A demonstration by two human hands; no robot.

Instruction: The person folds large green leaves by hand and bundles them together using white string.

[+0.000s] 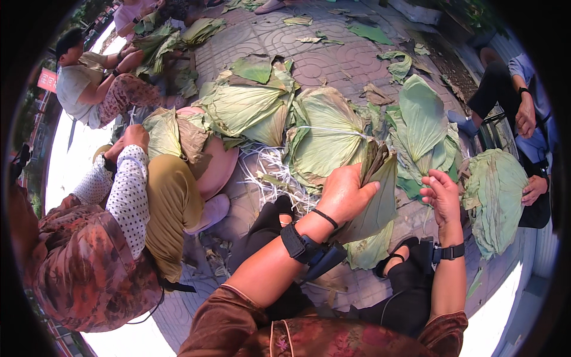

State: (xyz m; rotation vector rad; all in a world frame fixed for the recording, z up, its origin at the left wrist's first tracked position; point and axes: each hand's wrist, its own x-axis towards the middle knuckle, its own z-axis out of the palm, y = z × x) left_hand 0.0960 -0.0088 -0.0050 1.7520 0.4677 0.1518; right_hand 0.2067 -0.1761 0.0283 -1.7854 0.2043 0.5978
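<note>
My left hand grips a folded bundle of dried lotus leaves, with the thumb on the right side of its brownish folded end. My right hand is raised to the right of it, fingers apart and curled, with nothing visible in them. Just beyond that hand a stack of greener lotus leaves lies on the ground. Ahead of my left hand is a pale green leaf bundle with a white strip across it. A loose leaf lies below the held bundle, between my feet.
White plastic strips lie tangled on the paving. Another leaf bundle lies farther left. A seated person on my left has leaves by a pink basin. On my right, a person's hand touches a leaf stack.
</note>
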